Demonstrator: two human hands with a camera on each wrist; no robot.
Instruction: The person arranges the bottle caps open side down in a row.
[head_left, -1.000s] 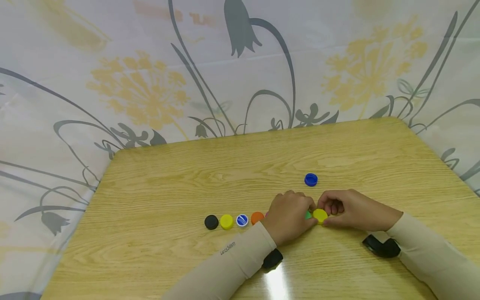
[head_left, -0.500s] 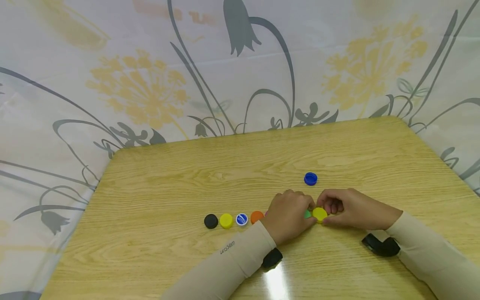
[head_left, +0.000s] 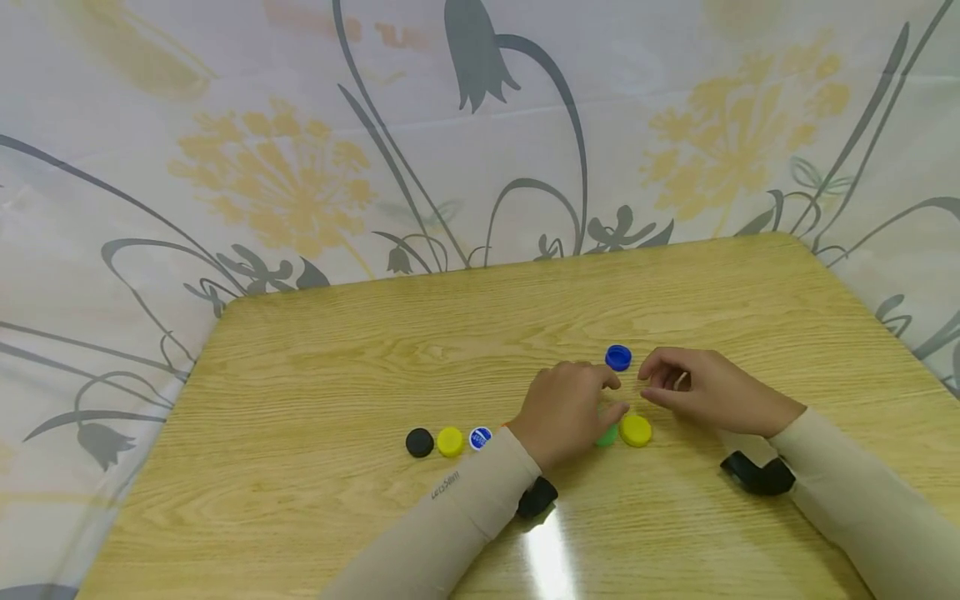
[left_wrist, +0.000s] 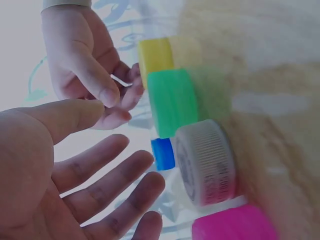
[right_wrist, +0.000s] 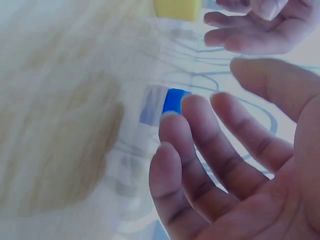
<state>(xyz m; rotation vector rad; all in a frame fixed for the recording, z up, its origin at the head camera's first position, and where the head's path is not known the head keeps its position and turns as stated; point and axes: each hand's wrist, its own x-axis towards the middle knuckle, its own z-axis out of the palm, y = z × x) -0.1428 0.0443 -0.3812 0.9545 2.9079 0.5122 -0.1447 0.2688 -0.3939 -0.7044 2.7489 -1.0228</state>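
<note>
Bottle caps lie in a row on the wooden table (head_left: 315, 375). At the row's right end are a yellow cap (head_left: 636, 431) and a green cap (head_left: 607, 434), side by side. My left hand (head_left: 566, 412) hovers above the row, fingers apart and holding nothing; it hides the middle caps in the head view. Beneath it, the left wrist view shows a white ribbed cap (left_wrist: 206, 162) and a magenta cap (left_wrist: 235, 223). My right hand (head_left: 701, 387), fingers loosely bent and holding nothing, is above and right of the yellow cap. A blue cap (head_left: 618, 357) lies behind the row, between the hands.
Leftward, the row continues with a black cap (head_left: 419, 442), another yellow cap (head_left: 450, 442) and a white cap with a blue print (head_left: 480, 438). A floral-patterned curtain (head_left: 420, 150) rises behind the table. Black wrist mounts (head_left: 757, 473) hang under both sleeves.
Both hands have let go of the caps at the row's right end and lifted away, the right one moving back toward the blue cap. The yellow and green caps stay in line.
</note>
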